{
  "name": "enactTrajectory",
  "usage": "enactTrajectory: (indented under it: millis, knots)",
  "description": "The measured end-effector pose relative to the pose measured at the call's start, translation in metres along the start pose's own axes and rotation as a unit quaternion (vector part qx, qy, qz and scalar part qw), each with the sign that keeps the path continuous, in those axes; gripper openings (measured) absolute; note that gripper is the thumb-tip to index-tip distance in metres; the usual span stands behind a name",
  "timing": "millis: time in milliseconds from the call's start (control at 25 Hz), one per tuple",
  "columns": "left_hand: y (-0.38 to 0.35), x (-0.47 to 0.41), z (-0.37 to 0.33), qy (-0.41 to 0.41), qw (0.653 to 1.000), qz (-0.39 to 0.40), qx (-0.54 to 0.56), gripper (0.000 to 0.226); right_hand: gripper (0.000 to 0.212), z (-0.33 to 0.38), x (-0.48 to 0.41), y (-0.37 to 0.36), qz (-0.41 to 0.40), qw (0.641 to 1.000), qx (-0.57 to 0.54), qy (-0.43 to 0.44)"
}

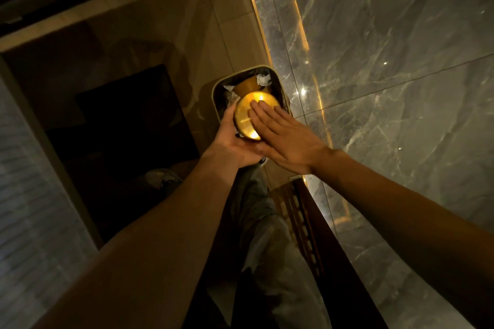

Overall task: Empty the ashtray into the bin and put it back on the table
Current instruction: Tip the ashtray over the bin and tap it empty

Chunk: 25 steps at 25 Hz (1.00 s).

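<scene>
A round golden ashtray [247, 120] is turned upside down over the open bin [217, 91], its shiny base facing me. My left hand [232, 139] grips it from below and at its left side. My right hand [283, 133] lies flat with the fingers spread, their tips resting on the ashtray's base. The bin is rounded and pale-rimmed with a dark liner, and stands on the floor against the marble wall. Inside it I see crumpled white paper [263, 79] and a golden-brown object [247, 85].
A grey marble wall [387, 61] with a lit gold strip runs along the right. A dark wooden slatted piece of furniture [302, 211] stands below my right arm. My legs and a shoe [163, 176] are on the beige tiled floor; a dark mat [128, 120] lies left.
</scene>
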<state>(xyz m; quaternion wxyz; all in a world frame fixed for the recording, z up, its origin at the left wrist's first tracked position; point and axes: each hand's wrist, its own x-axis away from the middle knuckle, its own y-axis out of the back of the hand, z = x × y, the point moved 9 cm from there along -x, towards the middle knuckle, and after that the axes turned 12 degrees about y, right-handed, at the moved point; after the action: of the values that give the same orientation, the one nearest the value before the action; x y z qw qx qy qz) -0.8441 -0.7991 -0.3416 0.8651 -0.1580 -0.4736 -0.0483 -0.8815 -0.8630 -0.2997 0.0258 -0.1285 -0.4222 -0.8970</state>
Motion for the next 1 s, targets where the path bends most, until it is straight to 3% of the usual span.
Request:
enactTrajectory:
  millis: [80, 160, 240, 320, 400, 480, 640, 800, 1000]
  knots:
    - [0.005, 0.001, -0.004, -0.016, 1.000, -0.021, 0.006, 0.081, 0.068, -0.009, -0.002, 0.015, -0.081, 0.994, -0.069, -0.035]
    - [0.008, 0.005, -0.009, -0.042, 0.998, -0.047, -0.006, 0.090, 0.064, -0.031, 0.003, 0.033, -0.194, 0.948, -0.210, -0.139]
    - [0.003, 0.013, -0.017, -0.081, 0.992, -0.072, -0.068, 0.093, 0.055, -0.051, 0.015, 0.029, -0.256, 0.842, -0.392, -0.267]
    - [-0.009, 0.024, -0.025, -0.131, 0.976, -0.085, -0.151, 0.088, 0.045, -0.062, 0.021, 0.021, -0.265, 0.740, -0.512, -0.345]
    - [-0.021, 0.036, -0.029, -0.179, 0.954, -0.094, -0.223, 0.076, 0.043, -0.065, 0.023, 0.024, -0.263, 0.698, -0.566, -0.352]
    - [-0.031, 0.050, -0.032, -0.227, 0.931, -0.096, -0.270, 0.063, 0.047, -0.060, 0.024, 0.036, -0.266, 0.674, -0.614, -0.314]
    - [-0.045, 0.085, -0.026, -0.302, 0.891, -0.076, -0.330, 0.087, 0.043, -0.044, 0.029, 0.066, -0.271, 0.650, -0.674, -0.223]
    - [-0.058, 0.125, -0.006, -0.360, 0.835, -0.089, -0.407, 0.092, 0.044, -0.014, 0.042, 0.097, -0.259, 0.620, -0.722, -0.165]
    - [-0.066, 0.177, 0.022, -0.427, 0.749, -0.104, -0.495, 0.103, 0.056, 0.022, 0.060, 0.130, -0.252, 0.641, -0.712, -0.136]
